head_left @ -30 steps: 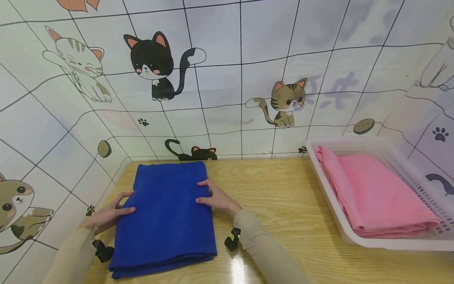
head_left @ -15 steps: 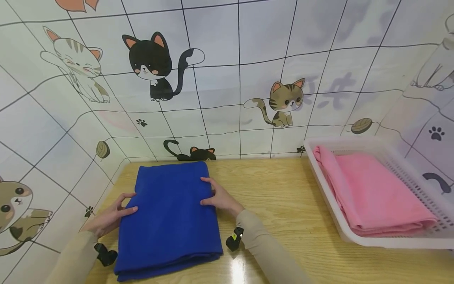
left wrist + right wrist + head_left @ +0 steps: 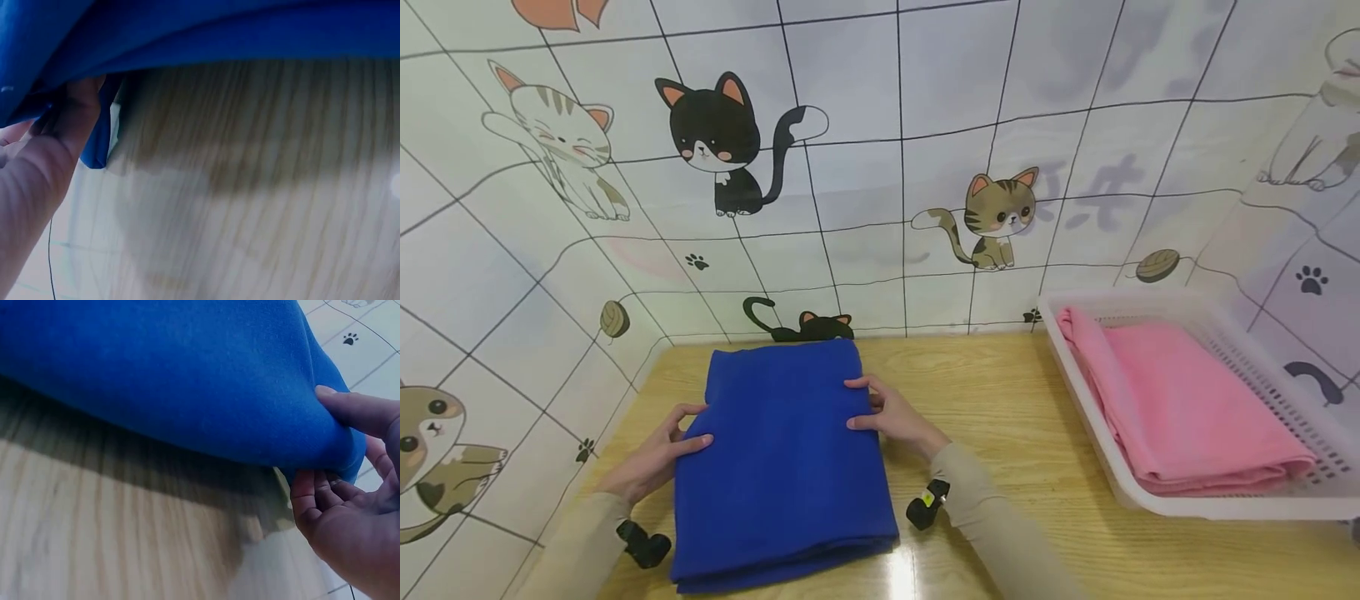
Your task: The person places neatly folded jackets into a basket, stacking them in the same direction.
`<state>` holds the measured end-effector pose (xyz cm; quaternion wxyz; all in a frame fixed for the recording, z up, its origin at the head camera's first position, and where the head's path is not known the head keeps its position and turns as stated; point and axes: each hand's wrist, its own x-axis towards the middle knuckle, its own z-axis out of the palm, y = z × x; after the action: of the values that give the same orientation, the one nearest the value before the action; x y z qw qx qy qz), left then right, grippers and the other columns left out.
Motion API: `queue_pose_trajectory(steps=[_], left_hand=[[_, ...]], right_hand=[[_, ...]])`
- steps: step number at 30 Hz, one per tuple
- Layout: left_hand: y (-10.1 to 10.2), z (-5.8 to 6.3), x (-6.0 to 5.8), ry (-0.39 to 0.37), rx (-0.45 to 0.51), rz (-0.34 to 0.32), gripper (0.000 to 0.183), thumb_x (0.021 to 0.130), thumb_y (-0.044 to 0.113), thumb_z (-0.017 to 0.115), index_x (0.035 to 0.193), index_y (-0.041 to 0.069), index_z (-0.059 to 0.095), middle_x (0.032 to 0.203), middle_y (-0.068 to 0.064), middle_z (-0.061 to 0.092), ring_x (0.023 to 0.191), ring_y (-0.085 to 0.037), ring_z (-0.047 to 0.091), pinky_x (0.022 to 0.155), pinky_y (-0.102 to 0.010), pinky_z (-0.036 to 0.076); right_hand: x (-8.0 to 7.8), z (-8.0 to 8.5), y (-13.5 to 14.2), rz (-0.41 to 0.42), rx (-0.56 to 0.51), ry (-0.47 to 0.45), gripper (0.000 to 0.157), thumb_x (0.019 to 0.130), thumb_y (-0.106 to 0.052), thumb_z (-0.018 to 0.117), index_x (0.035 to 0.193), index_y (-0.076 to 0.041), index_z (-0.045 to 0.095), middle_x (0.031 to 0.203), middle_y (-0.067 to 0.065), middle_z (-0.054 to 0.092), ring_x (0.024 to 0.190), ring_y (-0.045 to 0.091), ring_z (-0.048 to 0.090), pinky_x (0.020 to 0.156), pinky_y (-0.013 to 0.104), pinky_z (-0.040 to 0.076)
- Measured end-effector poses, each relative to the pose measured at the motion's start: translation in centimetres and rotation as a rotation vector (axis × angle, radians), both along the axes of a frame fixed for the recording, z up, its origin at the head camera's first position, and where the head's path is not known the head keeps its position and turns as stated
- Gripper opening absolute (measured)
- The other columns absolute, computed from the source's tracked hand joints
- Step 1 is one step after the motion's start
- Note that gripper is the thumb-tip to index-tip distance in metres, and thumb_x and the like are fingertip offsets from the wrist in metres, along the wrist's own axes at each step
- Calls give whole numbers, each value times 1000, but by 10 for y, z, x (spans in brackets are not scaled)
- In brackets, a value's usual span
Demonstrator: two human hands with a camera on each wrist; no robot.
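A folded blue cloth [image 3: 782, 467] lies between my two hands in the head view, its layered folds toward me. My left hand [image 3: 658, 454] grips its left edge, thumb on top. From the opposite side my right hand [image 3: 904, 418] pinches the right edge, thumb above and fingers tucked below. In the left wrist view the blue cloth [image 3: 250, 31] hangs over the wooden surface, with a shadow under it and part of the fingers hidden beneath. The right wrist view shows the cloth's side [image 3: 187, 394] raised over the wood and bulging at the grip.
A white plastic basket [image 3: 1093, 442] stands on the right of the wooden table [image 3: 985, 400], with a folded pink cloth [image 3: 1195, 400] in it. Walls with a cat-print covering [image 3: 865, 183] close off the back and left side.
Both hands have shifted right together with the blue cloth, away from the left wall. The view has drifted slightly; the basket and pink cloth stay in place.
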<state>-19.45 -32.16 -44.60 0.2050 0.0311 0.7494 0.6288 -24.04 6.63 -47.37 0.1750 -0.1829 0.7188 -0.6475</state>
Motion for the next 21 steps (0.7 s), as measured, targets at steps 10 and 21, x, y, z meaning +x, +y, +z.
queue_pose_trajectory(steps=[10,21], left_hand=[[41,9,0,44,85,17,60,96,9,60,142,18,23,128,-27,46,107,-28,61,87,-43,51],[78,20,-10,77,200,-3,69,94,4,59,146,24,17,146,-32,25,118,-28,53,90,-43,49]], right_hand=[[9,11,32,-27,-138,-60,62,90,2,62,144,-13,38,141,26,35,126,41,41,99,54,39],[17,32,66,-71,-175,-31,63,91,2,60,145,-13,32,146,27,23,129,47,33,97,59,39]])
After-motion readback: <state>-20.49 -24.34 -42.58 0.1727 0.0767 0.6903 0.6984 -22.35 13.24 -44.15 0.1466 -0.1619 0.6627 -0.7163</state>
